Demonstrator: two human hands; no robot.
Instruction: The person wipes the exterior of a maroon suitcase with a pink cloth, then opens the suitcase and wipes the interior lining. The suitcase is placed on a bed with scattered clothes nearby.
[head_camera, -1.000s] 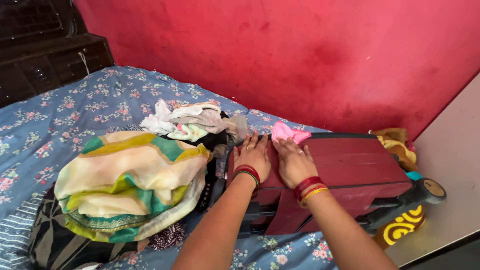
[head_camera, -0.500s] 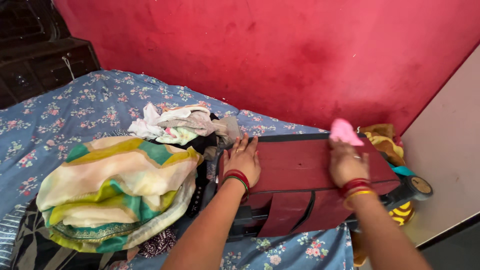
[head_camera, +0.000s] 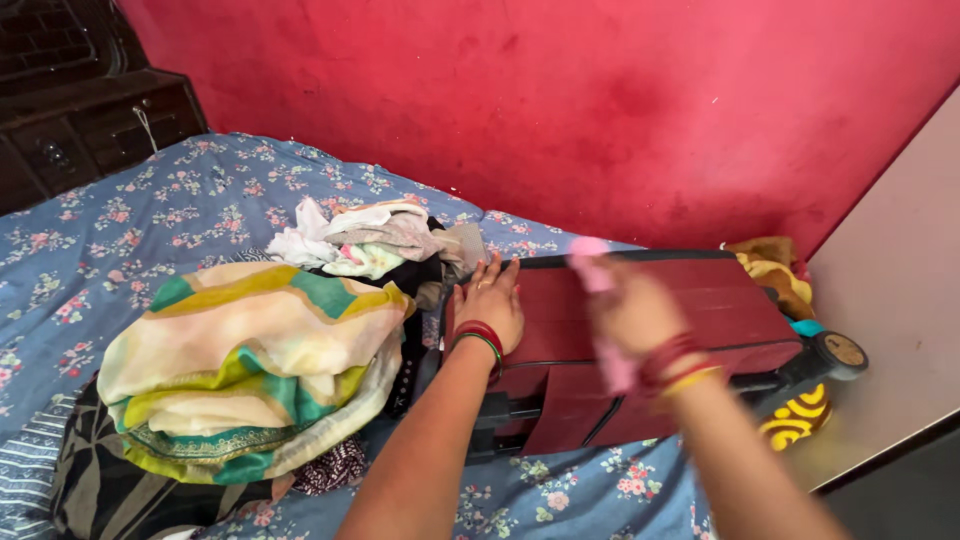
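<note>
Room: bright red plaster wall (head_camera: 620, 110) behind; dark carved wooden cabinet (head_camera: 90, 110) in far left corner.
Surface: bed w/ blue floral cotton sheet (head_camera: 150, 220); pale flat ledge (head_camera: 890, 330) along its right side.
Left hand (head_camera: 490, 305): palm down, fingers spread a little & flat, pressing on lid of dark red hard-shell suitcase (head_camera: 720, 310) at its left end; holds nothing. Red & green bangles at wrist.
Right hand (head_camera: 625, 310): motion-blurred above the lid, to the right of left fingertips; seems to grip small pink cloth (head_camera: 592, 262), w/ pink showing above & below the fingers. Can't tell how tight the grip is. Red & gold bangles at wrist.
Suitcase: lies flat on sheet, lid closed under both hands; black wheel (head_camera: 840, 352) at right end, near ledge.
Left of fingers: folded yellow, green & cream striped fabric bundle (head_camera: 250, 370), just beside suitcase.
Beyond fingertips: loose heap of white & grey garments (head_camera: 370, 240).
Right of suitcase: crumpled yellow-brown cloth (head_camera: 770, 265) against wall.
</note>
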